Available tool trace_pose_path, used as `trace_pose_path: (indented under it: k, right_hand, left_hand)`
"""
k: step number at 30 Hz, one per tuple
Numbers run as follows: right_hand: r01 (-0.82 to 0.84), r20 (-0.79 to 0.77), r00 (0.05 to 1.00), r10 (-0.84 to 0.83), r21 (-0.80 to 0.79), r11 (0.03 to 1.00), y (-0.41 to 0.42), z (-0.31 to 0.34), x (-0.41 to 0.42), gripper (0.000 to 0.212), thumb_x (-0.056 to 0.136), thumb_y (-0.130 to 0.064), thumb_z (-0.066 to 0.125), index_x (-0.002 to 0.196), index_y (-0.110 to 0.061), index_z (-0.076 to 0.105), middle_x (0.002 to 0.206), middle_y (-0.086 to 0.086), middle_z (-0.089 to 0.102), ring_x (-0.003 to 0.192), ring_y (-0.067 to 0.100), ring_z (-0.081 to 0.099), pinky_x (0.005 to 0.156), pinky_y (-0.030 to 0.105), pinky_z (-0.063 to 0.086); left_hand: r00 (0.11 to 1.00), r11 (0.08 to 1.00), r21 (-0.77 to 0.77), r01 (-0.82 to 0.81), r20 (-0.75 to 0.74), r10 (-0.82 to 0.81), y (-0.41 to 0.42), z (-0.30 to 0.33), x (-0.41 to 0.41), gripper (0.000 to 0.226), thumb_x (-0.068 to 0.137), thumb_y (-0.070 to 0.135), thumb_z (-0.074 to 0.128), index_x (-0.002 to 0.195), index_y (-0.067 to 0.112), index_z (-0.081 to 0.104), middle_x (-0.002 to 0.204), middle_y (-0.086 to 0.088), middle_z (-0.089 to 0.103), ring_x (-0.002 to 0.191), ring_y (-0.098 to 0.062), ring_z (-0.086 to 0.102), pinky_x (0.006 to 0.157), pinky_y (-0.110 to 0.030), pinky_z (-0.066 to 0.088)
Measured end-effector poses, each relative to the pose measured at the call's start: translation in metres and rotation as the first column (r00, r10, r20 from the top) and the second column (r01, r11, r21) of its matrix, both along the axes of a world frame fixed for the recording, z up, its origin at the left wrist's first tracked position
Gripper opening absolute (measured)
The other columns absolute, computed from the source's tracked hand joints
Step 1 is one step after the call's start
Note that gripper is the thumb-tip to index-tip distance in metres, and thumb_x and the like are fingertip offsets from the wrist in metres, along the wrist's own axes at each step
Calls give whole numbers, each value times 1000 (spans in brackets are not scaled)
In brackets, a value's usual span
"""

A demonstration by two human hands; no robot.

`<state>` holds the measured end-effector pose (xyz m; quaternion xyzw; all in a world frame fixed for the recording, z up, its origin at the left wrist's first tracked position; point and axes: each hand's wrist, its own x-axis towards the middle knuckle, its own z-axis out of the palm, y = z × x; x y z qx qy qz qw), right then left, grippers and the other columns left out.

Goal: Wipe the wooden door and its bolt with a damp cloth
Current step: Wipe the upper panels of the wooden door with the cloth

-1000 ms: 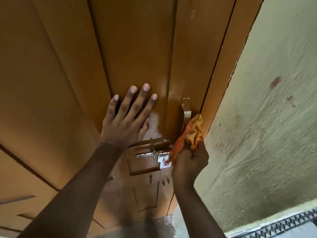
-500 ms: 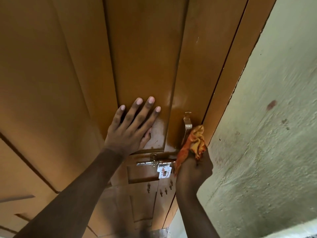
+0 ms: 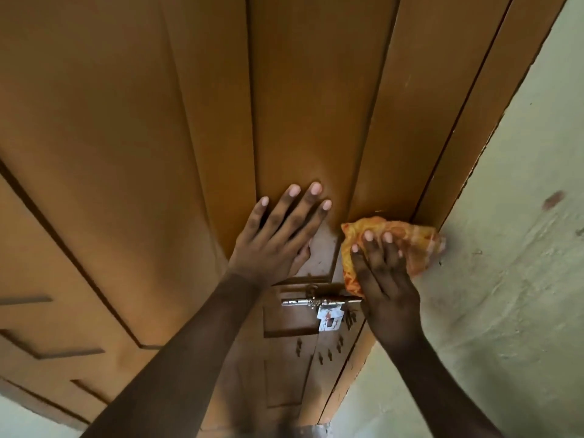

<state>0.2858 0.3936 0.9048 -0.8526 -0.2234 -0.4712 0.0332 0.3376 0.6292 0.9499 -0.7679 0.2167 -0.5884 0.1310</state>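
The brown panelled wooden door [image 3: 300,99] fills most of the view, seen from below. My left hand [image 3: 278,235] lies flat on it, fingers spread, just above the metal bolt [image 3: 319,301]. My right hand [image 3: 384,279] presses a crumpled orange cloth [image 3: 407,238] against the door's right stile, over the spot where the metal handle showed earlier. The handle is now hidden under the cloth. A white tag [image 3: 330,318] hangs below the bolt.
A pale green rough plaster wall [image 3: 512,248] meets the brown door frame [image 3: 493,128] on the right. Small dark screws or marks [image 3: 325,352] dot the door below the bolt.
My right hand has opened flat over the cloth and slid up the right stile, covering the handle. The camera has tilted upward. My left hand stays pressed on the door.
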Motion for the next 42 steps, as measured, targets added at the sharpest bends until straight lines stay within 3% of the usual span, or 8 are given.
trace_pose_path:
  k: [7,13,17,22,25,29,35,42]
  right_hand:
    - [57,-90,992,-89,-310,949,-20,-8,-13,48,111,-23,22,148,-13,51,155,6,46,125,31,64,74,38,56]
    - [83,-70,993,-95,-154,985,2,9,-5,51,97,-20,43,146,-9,51,157,10,40,146,29,35,101,46,45]
    - [98,-203,967,-151,-246,964,-12,-38,-17,50,106,-16,24,151,-15,47,161,5,35,131,32,57,80,43,57]
    - [46,-159,986,-53,-45,998,3,9,-14,78,79,-16,74,149,-12,39,156,10,40,148,24,23,97,51,51]
    - [51,-85,995,-44,85,995,6,48,8,91,72,-13,90,148,-8,41,156,15,44,152,26,19,125,47,20]
    - [15,-36,999,-17,-57,998,3,4,3,65,92,-8,61,152,-7,36,159,13,37,158,24,6,125,43,16]
    - [13,-147,988,-52,-252,968,-16,-42,-20,47,109,-17,20,153,-12,36,159,5,38,152,24,25,100,39,50]
    - [47,-42,998,-48,-29,998,0,49,14,88,77,-23,87,148,-10,39,159,11,36,156,23,8,124,49,15]
  left_hand:
    - [999,1000,-14,9,-33,-9,1,1,-3,67,101,45,50,163,23,33,167,-6,28,152,-27,30,116,-50,30]
    - [1000,1000,-13,19,-8,-19,1,1,0,66,101,44,49,162,23,35,166,-6,32,151,-27,33,115,-50,32]
    - [1000,1000,-14,16,-11,-16,2,2,-1,67,101,45,50,162,23,34,167,-6,29,152,-28,30,115,-50,31]
    - [1000,1000,-11,16,-16,-17,1,1,-1,67,100,45,51,162,23,35,167,-6,30,152,-27,30,114,-50,32]
    - [1000,1000,-15,22,-8,-22,0,0,0,69,99,45,53,162,23,35,166,-6,31,152,-28,30,114,-50,33]
    - [1000,1000,-16,8,5,-8,0,1,0,69,98,45,54,161,23,36,165,-6,34,152,-27,32,113,-50,34]
    - [1000,1000,-4,11,-25,-11,2,2,0,66,101,46,51,161,22,37,166,-7,33,152,-29,30,116,-51,30]
    - [999,1000,-7,18,-33,-19,2,-1,0,65,101,46,50,160,22,38,165,-7,33,152,-29,30,116,-51,30]
